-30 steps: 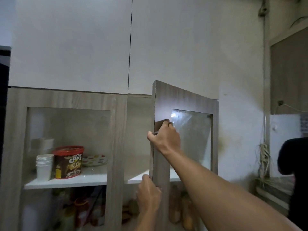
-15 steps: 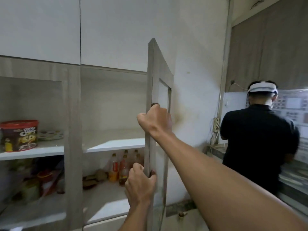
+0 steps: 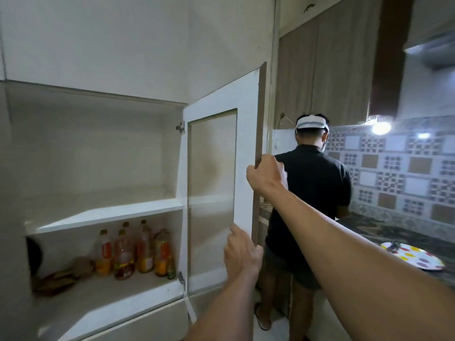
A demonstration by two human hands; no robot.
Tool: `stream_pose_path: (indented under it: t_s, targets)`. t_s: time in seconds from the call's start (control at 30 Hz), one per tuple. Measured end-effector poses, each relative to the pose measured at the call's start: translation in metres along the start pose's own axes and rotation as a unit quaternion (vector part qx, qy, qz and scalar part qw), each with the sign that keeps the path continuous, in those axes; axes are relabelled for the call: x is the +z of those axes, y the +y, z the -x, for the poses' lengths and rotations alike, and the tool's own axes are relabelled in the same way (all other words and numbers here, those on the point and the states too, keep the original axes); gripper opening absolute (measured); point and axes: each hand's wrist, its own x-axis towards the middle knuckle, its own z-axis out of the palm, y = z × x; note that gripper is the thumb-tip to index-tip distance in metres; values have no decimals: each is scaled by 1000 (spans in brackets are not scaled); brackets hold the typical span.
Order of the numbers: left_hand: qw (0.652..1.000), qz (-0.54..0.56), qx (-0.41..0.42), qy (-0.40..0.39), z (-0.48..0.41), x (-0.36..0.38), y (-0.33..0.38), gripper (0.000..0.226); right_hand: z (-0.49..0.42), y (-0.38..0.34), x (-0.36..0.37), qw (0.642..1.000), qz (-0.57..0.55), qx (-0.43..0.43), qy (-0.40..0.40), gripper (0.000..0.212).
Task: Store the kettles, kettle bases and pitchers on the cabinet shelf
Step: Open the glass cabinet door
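Both hands are on the cabinet door (image 3: 246,153), which now stands swung wide where a second ago it was barely ajar. The right hand (image 3: 267,177) is clenched around its free edge; the left hand (image 3: 241,254) rests lower with fingers half curled against it. That bares the upper shelf (image 3: 108,215), just left of them. No kettles, bases or pitchers show anywhere.

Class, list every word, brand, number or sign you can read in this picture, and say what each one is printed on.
No text here is readable.
Bottles on the lower cabinet shelf: their labels are coloured but too blurred to read.
Spotted plate on the counter: coloured dots only, no words.
Cabinet door and wall tiles: no writing visible.
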Motion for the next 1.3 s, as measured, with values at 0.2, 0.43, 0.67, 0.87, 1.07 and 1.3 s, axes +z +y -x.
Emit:
stream_pose_path:
  t_s: [0.2,0.43,0.67,0.87,1.07,1.3]
  targets:
    - [993,66,4,-101,-29,45,40,99,-42,48,-19,998,0,58,9,10]
    - [981,115,12,-155,-68,99,72,122,-90,97,-27,993,17,114,33,13]
    - [976,148,53,-152,-95,134,76,105,-119,124,-23,990,1,137,46,31]
    - [978,130,43,-156,-96,133,77,117,-117,121,-23,990,2,132,43,33]
    - [985,54,54,-154,-90,107,76,115,-102,107,-31,991,52,114,51,13]
    - [991,8,96,-90,-82,65,63,85,-60,74,-33,975,121,-40,181,29]
